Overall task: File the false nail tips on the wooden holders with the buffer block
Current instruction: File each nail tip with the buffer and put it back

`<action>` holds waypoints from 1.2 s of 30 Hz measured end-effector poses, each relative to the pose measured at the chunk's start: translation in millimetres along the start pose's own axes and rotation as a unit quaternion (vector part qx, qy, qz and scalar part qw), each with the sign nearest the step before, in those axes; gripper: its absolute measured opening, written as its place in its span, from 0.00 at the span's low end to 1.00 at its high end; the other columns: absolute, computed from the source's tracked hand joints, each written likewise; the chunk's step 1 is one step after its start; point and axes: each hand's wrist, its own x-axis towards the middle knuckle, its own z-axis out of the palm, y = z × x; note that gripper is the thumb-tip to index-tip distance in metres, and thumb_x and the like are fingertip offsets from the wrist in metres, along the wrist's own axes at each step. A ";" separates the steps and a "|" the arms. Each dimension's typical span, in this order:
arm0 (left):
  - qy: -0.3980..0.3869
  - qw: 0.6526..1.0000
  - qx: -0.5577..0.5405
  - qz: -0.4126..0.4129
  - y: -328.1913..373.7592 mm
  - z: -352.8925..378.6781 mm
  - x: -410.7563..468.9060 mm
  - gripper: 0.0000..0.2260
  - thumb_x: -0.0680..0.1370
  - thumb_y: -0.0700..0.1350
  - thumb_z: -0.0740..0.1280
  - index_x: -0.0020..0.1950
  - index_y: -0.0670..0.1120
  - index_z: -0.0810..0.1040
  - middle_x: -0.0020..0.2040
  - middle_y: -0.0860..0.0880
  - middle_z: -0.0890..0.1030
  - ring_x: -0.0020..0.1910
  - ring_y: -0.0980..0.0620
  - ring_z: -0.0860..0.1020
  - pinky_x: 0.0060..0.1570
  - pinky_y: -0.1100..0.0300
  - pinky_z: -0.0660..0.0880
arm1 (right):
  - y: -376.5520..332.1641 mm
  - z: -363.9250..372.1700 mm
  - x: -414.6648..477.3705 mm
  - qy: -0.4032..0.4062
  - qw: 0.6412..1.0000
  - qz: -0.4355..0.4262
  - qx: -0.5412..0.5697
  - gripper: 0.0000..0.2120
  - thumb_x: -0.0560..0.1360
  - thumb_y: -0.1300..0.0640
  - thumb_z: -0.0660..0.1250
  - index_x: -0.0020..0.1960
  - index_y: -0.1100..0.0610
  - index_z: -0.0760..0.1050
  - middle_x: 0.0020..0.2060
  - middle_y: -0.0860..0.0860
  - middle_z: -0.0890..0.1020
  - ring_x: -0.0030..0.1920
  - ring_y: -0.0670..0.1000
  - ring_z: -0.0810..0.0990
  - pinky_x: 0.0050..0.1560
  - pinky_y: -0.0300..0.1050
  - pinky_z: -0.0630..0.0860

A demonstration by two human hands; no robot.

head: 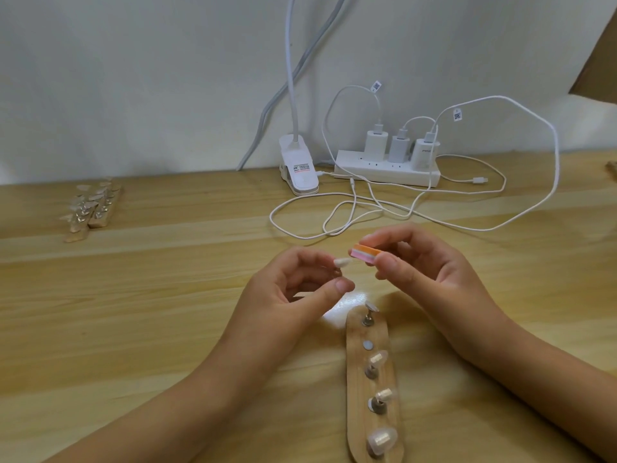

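Translucent nail tip (341,262), layered foam buffer block (364,253), pinched in hands

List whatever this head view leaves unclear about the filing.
1. Head view: whatever the left hand pinches under the nail tip is hidden by that hand.
2. Whether the buffer block, held in the right hand, touches that tip: too blurred to tell.
3. Tips on the far holders: too small and blurred to count.
4. The lamp head: cut off by the top edge; only its neck shows.
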 end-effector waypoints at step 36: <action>-0.058 0.998 0.009 -0.011 14.0 2.4 -0.5 0.07 0.70 0.42 0.65 0.32 0.48 0.78 0.34 0.54 0.80 0.37 0.60 0.77 0.40 0.73 0.70 | 7.7 1.8 -3.6 -0.024 0.950 -0.187 -0.250 0.21 0.72 0.51 0.71 0.64 0.50 0.74 0.59 0.45 0.78 0.63 0.50 0.76 0.64 0.44 0.69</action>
